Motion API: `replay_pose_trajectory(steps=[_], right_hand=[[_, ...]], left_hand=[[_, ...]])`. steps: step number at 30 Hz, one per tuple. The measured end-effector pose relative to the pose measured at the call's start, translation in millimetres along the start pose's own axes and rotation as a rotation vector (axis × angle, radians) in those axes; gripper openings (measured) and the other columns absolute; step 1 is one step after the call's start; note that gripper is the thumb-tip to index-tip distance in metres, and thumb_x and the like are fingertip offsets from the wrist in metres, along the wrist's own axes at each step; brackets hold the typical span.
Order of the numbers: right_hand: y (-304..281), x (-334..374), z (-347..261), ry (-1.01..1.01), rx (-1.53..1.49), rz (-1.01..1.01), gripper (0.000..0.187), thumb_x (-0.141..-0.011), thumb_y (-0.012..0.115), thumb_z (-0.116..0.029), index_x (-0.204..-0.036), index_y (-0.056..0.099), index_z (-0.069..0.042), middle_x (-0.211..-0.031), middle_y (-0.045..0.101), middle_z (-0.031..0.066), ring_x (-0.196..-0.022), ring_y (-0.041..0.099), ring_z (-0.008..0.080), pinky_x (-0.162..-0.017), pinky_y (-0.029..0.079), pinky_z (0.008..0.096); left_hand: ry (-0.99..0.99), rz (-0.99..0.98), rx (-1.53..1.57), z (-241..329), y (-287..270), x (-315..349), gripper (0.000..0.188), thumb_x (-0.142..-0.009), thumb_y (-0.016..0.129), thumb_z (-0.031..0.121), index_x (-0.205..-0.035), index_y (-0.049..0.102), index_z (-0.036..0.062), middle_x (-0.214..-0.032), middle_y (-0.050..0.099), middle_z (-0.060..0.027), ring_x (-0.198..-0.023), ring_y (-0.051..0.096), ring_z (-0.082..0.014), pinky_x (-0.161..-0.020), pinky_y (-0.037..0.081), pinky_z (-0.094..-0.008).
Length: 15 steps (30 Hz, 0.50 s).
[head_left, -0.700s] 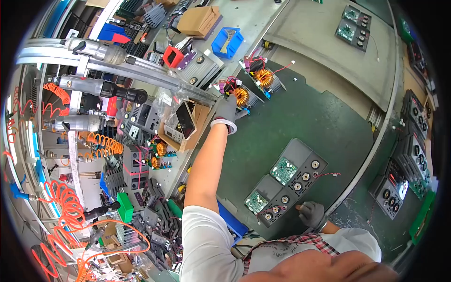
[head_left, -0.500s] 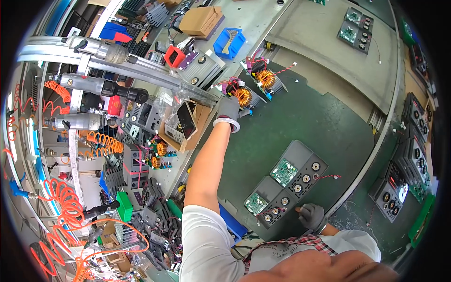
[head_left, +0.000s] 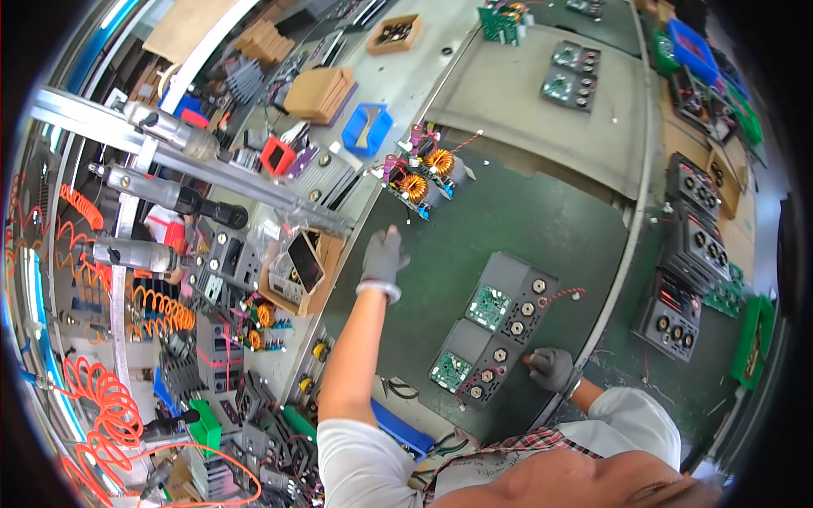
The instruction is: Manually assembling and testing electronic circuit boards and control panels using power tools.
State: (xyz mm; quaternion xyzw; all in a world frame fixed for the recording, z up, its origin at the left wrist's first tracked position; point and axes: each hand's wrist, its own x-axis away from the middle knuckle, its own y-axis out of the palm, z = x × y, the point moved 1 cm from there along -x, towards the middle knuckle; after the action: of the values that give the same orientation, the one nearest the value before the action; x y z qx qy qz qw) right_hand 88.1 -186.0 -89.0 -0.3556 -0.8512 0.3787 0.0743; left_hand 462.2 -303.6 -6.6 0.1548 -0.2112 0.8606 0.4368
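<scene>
My left hand (head_left: 384, 261), in a grey glove, is above the green work mat with its fingers apart and nothing in it. Beyond it stand two coil assemblies (head_left: 413, 188), each with a copper-wound ring, dark metal fins and red wires. In front of me lie two dark grey housings (head_left: 501, 298) end to end, each with a green circuit board (head_left: 489, 307) and a row of round metal terminals. My right hand (head_left: 552, 369), also gloved, is beside the near housing's right edge. Its fingers are curled; whatever they hold, if anything, is hidden.
Power screwdrivers (head_left: 174, 199) hang from a metal rail on the left. A cardboard box with a phone (head_left: 306, 261) on it stands by the mat's left edge. Farther off is a blue bin (head_left: 367, 129). More housings (head_left: 669, 317) lie at the right; pliers (head_left: 400, 388) are near me.
My left hand has let go of the nearer coil assembly and drawn back toward me. My right hand stays beside the housings. The whole view has shifted a little.
</scene>
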Motion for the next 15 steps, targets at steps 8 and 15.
replay_pose_trajectory(steps=[8, 15], right_hand=[[7, 1, -33, 0.142, 0.139, 0.077, 0.022, -0.065, 0.059, -0.016, -0.086, 0.059, -0.009, -0.084, 0.060, 0.0086, -0.074, 0.059, 0.0274, -0.064, 0.048, 0.0367], [-25, -36, 87, 0.225, 0.037, -0.034, 0.023, -0.077, 0.051, -0.010, -0.098, 0.057, -0.001, -0.096, 0.061, 0.0092, -0.089, 0.057, 0.0194, -0.081, 0.043, 0.0303]], left_hand=[[0.021, -0.381, 0.437, -75, -120, 249, 0.035, -0.085, 0.053, 0.026, -0.109, 0.049, 0.0011, -0.093, 0.056, -0.0070, -0.084, 0.058, -0.0162, -0.071, 0.051, -0.0314], [0.239, 0.034, -0.101, -191, -92, 387, 0.031, -0.085, 0.050, 0.026, -0.103, 0.053, 0.0010, -0.089, 0.060, -0.0109, -0.084, 0.059, -0.0211, -0.071, 0.046, -0.0318]])
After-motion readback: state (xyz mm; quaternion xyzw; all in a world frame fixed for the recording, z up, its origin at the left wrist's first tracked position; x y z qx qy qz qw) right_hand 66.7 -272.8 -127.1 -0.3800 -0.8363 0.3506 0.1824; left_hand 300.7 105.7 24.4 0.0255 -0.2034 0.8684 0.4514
